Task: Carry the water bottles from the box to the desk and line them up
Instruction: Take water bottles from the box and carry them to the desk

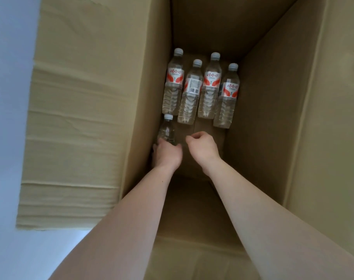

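Deep inside a tall cardboard box [269, 102], several clear water bottles with white caps and red-and-white labels lie side by side on the bottom [209, 87]. One more bottle [167, 130] lies closer to me against the left wall, cap pointing away. My left hand [168, 155] grips this bottle around its lower body, which hides that part. My right hand [202, 147] hovers just to the right, fingers curled, holding nothing, a short way in front of the row of bottles.
The box's left flap [81, 118] folds outward, creased, over a pale blue-white floor [8, 98]. The right flap [337, 98] stands open too. Bare cardboard bottom [204, 126] shows between my hands and the row.
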`<action>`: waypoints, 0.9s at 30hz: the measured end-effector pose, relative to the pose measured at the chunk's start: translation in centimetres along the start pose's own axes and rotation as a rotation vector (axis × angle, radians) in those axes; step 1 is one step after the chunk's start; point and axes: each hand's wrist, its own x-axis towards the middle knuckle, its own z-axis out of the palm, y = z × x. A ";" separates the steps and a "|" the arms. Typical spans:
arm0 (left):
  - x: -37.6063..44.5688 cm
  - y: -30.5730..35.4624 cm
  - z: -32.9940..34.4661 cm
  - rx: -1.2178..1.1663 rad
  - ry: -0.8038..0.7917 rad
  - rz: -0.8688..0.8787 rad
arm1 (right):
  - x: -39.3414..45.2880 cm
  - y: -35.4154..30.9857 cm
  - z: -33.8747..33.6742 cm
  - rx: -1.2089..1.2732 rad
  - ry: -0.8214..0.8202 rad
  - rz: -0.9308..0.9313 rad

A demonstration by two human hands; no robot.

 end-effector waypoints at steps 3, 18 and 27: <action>0.8 0.1 0.5 -0.011 0.017 -0.032 | 0.7 0.0 0.3 -0.024 -0.001 0.022; 4.1 0.3 3.9 -0.054 0.124 -0.151 | 3.5 -0.9 1.0 -0.060 -0.015 0.054; 7.2 -0.4 4.4 -0.037 0.100 -0.135 | 5.1 0.0 1.0 -0.055 -0.005 0.098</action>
